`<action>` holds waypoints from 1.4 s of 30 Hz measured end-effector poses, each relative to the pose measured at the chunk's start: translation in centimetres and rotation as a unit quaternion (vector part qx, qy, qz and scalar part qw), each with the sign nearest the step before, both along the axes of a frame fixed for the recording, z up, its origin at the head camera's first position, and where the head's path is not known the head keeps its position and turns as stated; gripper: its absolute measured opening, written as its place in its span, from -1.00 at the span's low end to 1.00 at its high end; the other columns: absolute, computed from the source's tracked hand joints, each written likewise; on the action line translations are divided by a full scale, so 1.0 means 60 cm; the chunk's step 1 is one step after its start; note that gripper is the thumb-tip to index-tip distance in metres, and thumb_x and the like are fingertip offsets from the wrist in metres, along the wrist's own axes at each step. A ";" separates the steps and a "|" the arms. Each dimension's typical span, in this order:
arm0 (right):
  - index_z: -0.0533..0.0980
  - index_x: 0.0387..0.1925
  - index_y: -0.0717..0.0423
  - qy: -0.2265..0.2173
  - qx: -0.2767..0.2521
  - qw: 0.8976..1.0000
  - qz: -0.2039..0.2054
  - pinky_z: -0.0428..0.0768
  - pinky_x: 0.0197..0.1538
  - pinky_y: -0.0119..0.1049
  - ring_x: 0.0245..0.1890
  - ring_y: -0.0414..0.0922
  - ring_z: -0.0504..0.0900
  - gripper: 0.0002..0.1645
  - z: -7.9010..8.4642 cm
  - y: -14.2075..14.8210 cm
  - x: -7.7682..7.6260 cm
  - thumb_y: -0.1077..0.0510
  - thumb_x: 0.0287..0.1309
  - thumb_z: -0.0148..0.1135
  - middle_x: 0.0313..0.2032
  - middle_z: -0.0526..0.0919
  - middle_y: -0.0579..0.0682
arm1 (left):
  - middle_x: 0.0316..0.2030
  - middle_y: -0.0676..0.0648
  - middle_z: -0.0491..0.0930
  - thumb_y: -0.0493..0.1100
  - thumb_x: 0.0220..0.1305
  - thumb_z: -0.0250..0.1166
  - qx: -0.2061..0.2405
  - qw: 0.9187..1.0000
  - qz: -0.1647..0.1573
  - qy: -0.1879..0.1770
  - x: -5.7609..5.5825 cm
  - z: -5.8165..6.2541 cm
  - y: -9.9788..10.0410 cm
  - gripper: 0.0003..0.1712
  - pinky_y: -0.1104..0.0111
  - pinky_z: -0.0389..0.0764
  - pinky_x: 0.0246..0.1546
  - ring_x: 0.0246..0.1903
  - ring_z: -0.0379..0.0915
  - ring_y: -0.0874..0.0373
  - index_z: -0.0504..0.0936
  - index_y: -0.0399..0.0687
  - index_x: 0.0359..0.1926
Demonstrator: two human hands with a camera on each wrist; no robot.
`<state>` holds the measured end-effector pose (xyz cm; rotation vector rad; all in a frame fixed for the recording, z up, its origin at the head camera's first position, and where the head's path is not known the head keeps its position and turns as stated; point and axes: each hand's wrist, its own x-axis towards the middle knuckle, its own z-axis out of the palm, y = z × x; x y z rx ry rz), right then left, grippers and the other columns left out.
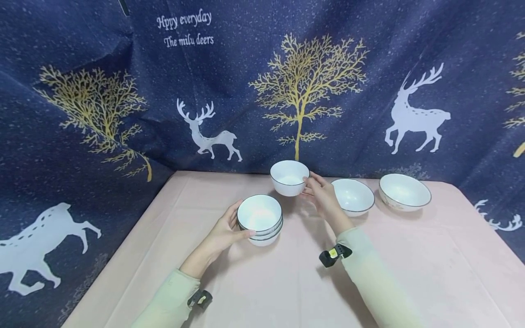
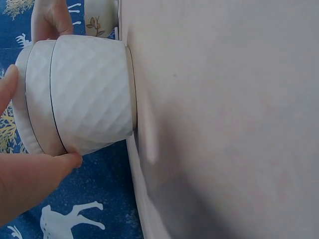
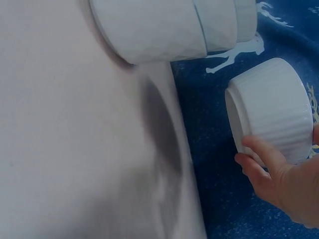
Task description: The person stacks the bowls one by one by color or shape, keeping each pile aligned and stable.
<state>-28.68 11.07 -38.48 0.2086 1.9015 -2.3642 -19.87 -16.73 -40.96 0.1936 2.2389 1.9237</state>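
A stack of nested white bowls [image 1: 260, 214] with thin dark rims stands near the middle of the table. My left hand [image 1: 223, 233] grips it from the left, thumb at the near side and fingers round the far side. In the left wrist view, the lowest bowl of the stack [image 2: 92, 94] shows a dimpled outer wall, its base at the cloth. Behind and right of the stack, my right hand [image 1: 324, 196] holds a single white bowl [image 1: 289, 186] above the table by its right side. The right wrist view shows this bowl [image 3: 274, 107] tilted, with fingers at its foot.
Two more white bowls stand at the back right: one [image 1: 353, 196] partly behind my right hand, and a wider one [image 1: 405, 192] with a floral pattern outside. A pale pink cloth [image 1: 303, 287] covers the table. Behind hangs a dark blue curtain [image 1: 246, 82] with deer and trees.
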 end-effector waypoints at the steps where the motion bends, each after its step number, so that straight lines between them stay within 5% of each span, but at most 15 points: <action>1: 0.08 0.47 0.09 0.001 0.001 1.000 0.002 0.63 0.08 -0.22 -0.18 -0.12 0.66 -0.23 0.002 0.000 0.001 0.12 0.29 0.10 0.25 0.37 0.32 | 0.49 -0.18 -0.11 -0.26 -0.02 0.51 0.001 1.000 0.000 0.001 0.000 0.000 0.000 0.18 0.06 -0.13 0.47 0.46 -0.25 -0.12 -0.04 -0.05 0.50; 42: 0.25 0.37 0.20 0.028 0.001 0.997 0.077 0.69 -0.02 -0.17 -0.16 -0.04 0.69 -0.37 0.063 -0.031 0.037 0.13 0.32 0.06 0.16 0.44 0.40 | 0.50 -0.14 -0.12 -0.29 -0.01 0.50 0.016 1.000 -0.005 0.003 -0.002 -0.005 -0.002 0.16 0.11 -0.14 0.47 0.47 -0.26 -0.08 -0.05 -0.05 0.50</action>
